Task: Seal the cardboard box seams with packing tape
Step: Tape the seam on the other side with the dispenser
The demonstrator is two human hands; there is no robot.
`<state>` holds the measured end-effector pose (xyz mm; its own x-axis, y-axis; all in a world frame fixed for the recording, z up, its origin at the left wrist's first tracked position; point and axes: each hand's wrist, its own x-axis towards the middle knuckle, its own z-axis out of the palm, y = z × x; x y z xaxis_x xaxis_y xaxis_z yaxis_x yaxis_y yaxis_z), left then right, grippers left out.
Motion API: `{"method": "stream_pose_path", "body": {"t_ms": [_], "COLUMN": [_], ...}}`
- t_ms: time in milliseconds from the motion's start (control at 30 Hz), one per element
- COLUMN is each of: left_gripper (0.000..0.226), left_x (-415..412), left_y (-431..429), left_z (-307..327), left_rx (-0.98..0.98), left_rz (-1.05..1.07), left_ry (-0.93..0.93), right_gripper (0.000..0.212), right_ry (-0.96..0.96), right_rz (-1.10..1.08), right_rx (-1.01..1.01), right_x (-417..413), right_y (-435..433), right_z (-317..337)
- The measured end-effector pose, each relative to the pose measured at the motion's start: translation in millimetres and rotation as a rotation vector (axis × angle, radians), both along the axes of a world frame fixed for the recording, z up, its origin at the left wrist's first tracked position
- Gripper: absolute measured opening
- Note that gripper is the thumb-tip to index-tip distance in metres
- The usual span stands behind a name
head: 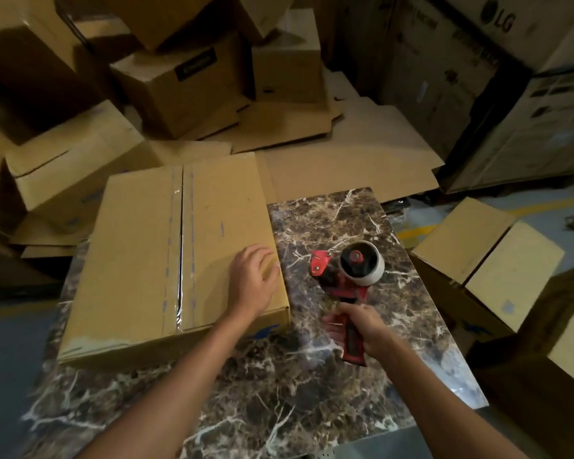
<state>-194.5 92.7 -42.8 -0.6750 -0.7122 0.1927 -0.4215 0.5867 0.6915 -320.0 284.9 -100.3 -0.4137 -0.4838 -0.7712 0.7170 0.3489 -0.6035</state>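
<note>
A flat brown cardboard box (133,260) lies on the left half of a dark marble table (279,392). Clear tape runs along its centre seam (179,246) from the far edge to the near edge. My left hand (254,278) rests flat on the box's right side, fingers spread, holding nothing. A red tape dispenser (348,279) with a roll of tape lies on the table to the right of the box. My right hand (358,326) is closed around its handle.
Piles of brown cardboard boxes (179,84) and flattened sheets (345,154) crowd the floor behind the table. An open box (484,260) stands close to the table's right edge. Large printed cartons (478,77) rise at the back right.
</note>
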Motion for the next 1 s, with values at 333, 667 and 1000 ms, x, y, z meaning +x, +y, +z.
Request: {"method": "stream_pose_path", "body": {"t_ms": [333,667,1000], "left_gripper": [0.045,0.024,0.04], "left_x": [42.9,169.6,275.9], "left_y": [-32.6,-69.8,-118.7], "left_z": [57.7,60.6,40.0], "left_rx": [1.643,1.739,1.123], "left_rz": [0.133,0.228,0.248], "left_ry": [0.29,0.534,0.44], "right_gripper": [0.033,0.033,0.038], "right_ry": [0.865,1.261,1.331], "right_rz": [0.432,0.867,1.086], "right_rx": [-0.141,-0.07,-0.135], "right_x": [30.9,110.0,187.3], "right_y": [-43.3,-130.9,-203.1], "right_z": [107.5,137.7,139.0]}}
